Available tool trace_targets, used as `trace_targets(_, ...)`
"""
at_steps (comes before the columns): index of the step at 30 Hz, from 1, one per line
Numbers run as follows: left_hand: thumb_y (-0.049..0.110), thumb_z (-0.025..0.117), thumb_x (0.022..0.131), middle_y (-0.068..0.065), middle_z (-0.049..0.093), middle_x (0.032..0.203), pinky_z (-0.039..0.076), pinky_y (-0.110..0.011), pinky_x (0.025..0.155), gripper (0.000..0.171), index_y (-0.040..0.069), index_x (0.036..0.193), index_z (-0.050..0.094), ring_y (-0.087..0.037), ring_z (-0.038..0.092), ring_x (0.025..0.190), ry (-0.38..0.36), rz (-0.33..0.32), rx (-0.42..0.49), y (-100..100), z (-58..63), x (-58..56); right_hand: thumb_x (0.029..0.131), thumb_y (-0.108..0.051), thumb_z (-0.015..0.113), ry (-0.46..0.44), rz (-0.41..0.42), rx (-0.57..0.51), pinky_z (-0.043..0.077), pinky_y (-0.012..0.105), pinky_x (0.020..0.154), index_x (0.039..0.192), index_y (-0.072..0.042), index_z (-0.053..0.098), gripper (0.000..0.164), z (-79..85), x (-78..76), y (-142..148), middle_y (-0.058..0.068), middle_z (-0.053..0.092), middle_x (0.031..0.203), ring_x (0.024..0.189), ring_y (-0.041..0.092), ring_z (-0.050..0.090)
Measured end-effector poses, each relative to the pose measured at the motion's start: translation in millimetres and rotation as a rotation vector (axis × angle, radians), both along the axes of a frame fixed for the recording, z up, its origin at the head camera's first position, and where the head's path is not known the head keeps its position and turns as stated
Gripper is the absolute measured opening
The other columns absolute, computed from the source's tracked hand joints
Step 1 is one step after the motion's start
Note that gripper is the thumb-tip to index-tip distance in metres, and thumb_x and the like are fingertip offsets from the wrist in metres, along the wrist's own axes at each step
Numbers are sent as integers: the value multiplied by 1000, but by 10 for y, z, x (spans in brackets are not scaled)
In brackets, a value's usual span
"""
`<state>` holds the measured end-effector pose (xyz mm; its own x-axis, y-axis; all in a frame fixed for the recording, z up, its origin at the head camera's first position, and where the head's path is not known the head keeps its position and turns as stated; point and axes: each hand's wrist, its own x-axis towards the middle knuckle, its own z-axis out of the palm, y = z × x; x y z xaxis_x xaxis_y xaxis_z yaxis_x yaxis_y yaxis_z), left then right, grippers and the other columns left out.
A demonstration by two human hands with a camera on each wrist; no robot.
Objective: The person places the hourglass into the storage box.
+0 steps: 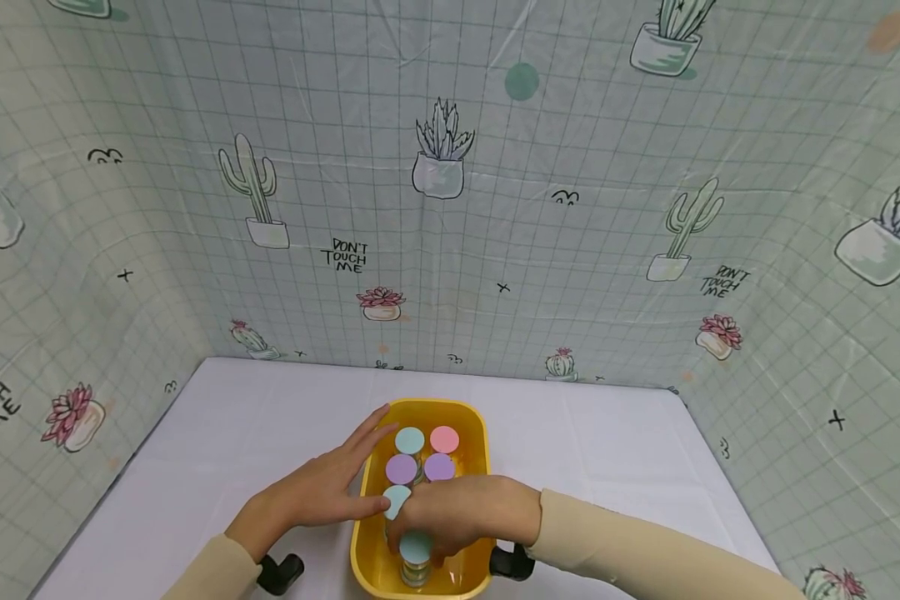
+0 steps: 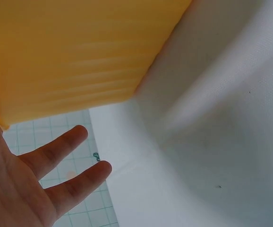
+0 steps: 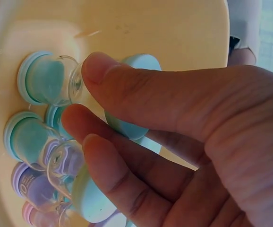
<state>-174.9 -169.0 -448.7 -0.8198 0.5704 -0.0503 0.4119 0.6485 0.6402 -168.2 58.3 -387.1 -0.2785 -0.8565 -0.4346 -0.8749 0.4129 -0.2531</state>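
Observation:
A yellow plastic bin (image 1: 375, 583) holds several small glass jars with pastel lids. My right hand (image 1: 468, 510) reaches down into its near half. Thumb and fingers grip a glass jar with a light blue lid (image 1: 416, 547) from both sides; the thumb covers part of that lid (image 3: 127, 127) in the right wrist view. My left hand (image 1: 326, 483) spreads along the bin's left rim, thumb tip close to another light blue lid (image 1: 396, 500). Two straight left fingers (image 2: 77, 187) show outside the bin wall (image 2: 80, 56) in the left wrist view.
Farther back in the bin stand jars with a light blue lid (image 1: 409, 440), a pink lid (image 1: 444, 439) and purple lids (image 1: 401, 468). A white tabletop (image 1: 585, 450) surrounds the bin. Cactus-print cloth (image 1: 450, 250) hangs behind and at both sides.

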Motion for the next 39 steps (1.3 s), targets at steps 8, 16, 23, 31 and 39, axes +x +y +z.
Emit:
trace_targets(8, 59, 64, 93, 10, -6, 174, 50, -68, 101, 90, 27, 165, 21, -40, 43, 147, 5, -6, 1, 23, 20, -19, 80, -19, 89, 38, 17, 33, 54, 12, 86, 126, -31, 72, 51, 4, 2, 9, -17, 71, 116, 96, -1, 62)
trace_targets(16, 58, 64, 93, 9, -7, 174, 52, -68, 97, 90, 28, 166, 20, -42, 42, 147, 8, -10, -2, 30, 29, -62, 83, -19, 87, 22, -20, 61, 54, 13, 88, 132, -31, 70, 53, 27, -3, 10, -17, 71, 121, 98, -1, 62)
trace_targets(23, 59, 64, 93, 9, -6, 175, 51, -69, 96, 90, 28, 165, 21, -42, 44, 146, 4, -19, 21, 41, 16, -43, 88, -21, 83, -39, -17, 28, 51, 10, 91, 135, -25, 69, 49, 27, 31, 43, -18, 69, 128, 101, -5, 63)
trace_targets(31, 58, 64, 93, 11, -6, 174, 53, -66, 97, 90, 27, 166, 20, -39, 45, 146, 27, -4, 15, 20, -7, -16, 95, -30, 76, -79, 9, -39, 48, 7, 91, 134, -21, 70, 41, 63, 24, 89, -17, 69, 128, 104, -6, 63)
trace_targets(39, 60, 62, 93, 9, -6, 175, 52, -69, 94, 93, 36, 167, 10, -41, 47, 144, 45, 81, -18, 14, -16, 57, 97, -23, 73, -170, -106, -239, 51, 6, 82, 131, -13, 69, 36, 307, -1, 300, -9, 72, 125, 91, -6, 66)
